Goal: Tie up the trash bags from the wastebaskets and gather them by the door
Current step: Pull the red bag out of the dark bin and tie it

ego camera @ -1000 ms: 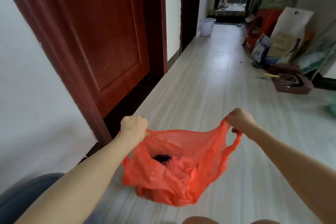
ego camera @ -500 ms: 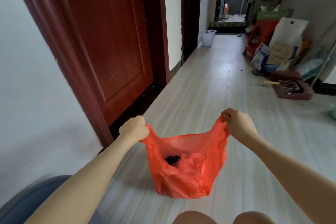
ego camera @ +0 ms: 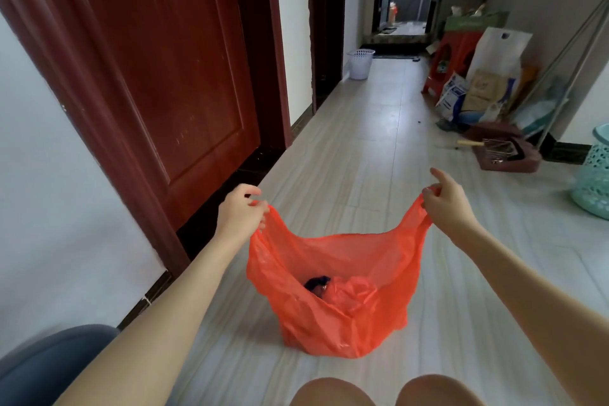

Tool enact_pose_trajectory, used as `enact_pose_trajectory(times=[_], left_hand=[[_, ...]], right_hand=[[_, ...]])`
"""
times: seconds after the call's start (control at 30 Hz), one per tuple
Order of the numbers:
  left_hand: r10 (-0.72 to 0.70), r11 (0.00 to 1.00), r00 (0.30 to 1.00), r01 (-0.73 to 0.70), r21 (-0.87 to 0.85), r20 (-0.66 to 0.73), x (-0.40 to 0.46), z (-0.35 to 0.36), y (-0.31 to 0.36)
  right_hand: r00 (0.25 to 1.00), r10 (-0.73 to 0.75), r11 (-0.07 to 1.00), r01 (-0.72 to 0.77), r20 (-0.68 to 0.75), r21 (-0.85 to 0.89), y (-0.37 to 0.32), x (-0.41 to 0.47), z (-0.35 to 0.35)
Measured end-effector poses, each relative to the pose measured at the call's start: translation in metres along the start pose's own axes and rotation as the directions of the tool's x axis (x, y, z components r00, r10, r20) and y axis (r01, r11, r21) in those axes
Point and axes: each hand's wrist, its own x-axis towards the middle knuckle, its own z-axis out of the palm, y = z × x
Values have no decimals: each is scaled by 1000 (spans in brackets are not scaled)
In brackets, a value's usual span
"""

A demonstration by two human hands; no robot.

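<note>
An orange trash bag rests on the pale floor in front of me, its mouth stretched wide open. Dark and orange rubbish lies inside. My left hand pinches the bag's left handle. My right hand pinches the right handle, forefinger raised. Both handles are pulled up and apart. A dark red door stands shut just left of the bag.
A white wastebasket stands far down the hallway by the left wall. A teal basket is at the right edge. Sacks, a red stool, poles and a dustpan crowd the right wall. My knees show at the bottom.
My hands have spread further apart, stretching the bag's mouth wider than half a second ago. The view has tipped down and the teal basket has come into sight.
</note>
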Motion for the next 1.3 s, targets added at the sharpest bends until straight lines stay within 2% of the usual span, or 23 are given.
enact_pose_trajectory(times=[0.07, 0.1, 0.17, 0.23, 0.3, 0.37, 0.43, 0.5, 0.57, 0.63, 0.7, 0.77, 0.9, 1.0, 1.07, 1.1, 1.13, 1.2, 1.23, 1.27, 1.3], left_hand=[[40, 996, 998, -43, -76, -46, -4, 7, -3], [15, 987, 1000, -14, -159, 8, -5, 10, -5], [-69, 931, 974, 141, -337, 217, -7, 13, -8], [-53, 908, 936, 190, -374, 348, -8, 12, -12], [17, 948, 945, 89, -305, 327, -12, 9, -23], [75, 975, 970, -23, -220, 231, -18, 5, -41], [108, 987, 965, -76, -138, 239, -22, 2, -63], [64, 997, 928, -79, 26, 366, -23, 5, -81], [-45, 967, 891, -74, 242, 452, -22, 17, -98], [-116, 957, 857, -39, 287, 503, -15, 30, -113], [-147, 972, 845, 28, 232, 514, 2, 42, -134], [-183, 980, 827, 112, 162, 532, 25, 56, -154], [-102, 989, 843, 143, -36, 528, 45, 91, -131], [-143, 960, 909, 224, -168, 392, 53, 118, -122], [-188, 928, 936, 268, -257, 297, 57, 131, -129], [-233, 878, 937, 317, -357, 259, 60, 135, -135], [-286, 797, 928, 369, -478, 241, 64, 137, -141], [-347, 619, 895, 442, -649, 280, 70, 136, -156], [-383, 577, 876, 475, -665, 293, 72, 135, -162], [-422, 584, 870, 476, -657, 255, 73, 137, -169], [-465, 634, 869, 460, -622, 170, 73, 139, -175]], right_hand=[[998, -46, 999, 45, -53, -17, 8, 2, -2], [996, -65, 998, 64, -65, -28, 13, 3, -1], [994, -94, 996, 95, -63, 4, 22, 2, -1], [992, -122, 989, 124, -38, 79, 30, -2, 0], [992, -126, 976, 119, 28, 182, 40, -11, 1], [979, -155, 963, 119, 133, 242, 57, -20, 5], [931, -227, 969, 188, 287, 159, 76, -27, 9], [869, -244, 965, 263, 430, 16, 94, -27, 15], [850, -160, 968, 235, 501, -90, 114, -21, 25], [828, -70, 975, 175, 557, -139, 131, -12, 35], [797, -39, 982, 141, 603, -123, 155, 1, 46], [809, -47, 997, 76, 587, -26, 149, 9, 54], [885, -6, 994, -44, 466, 96, 124, 32, 78], [928, 39, 998, -53, 371, 28, 119, 48, 97], [956, 94, 992, -114, 279, 56, 121, 54, 104], [962, 161, 973, -193, 222, 129, 126, 57, 104], [946, 272, 906, -313, 173, 285, 134, 62, 101], [861, 491, 642, -463, 136, 611, 147, 67, 90], [815, 563, 526, -481, 137, 701, 152, 66, 85], [778, 614, 486, -504, 131, 714, 160, 66, 83], [748, 653, 493, -535, 115, 686, 163, 62, 83]])
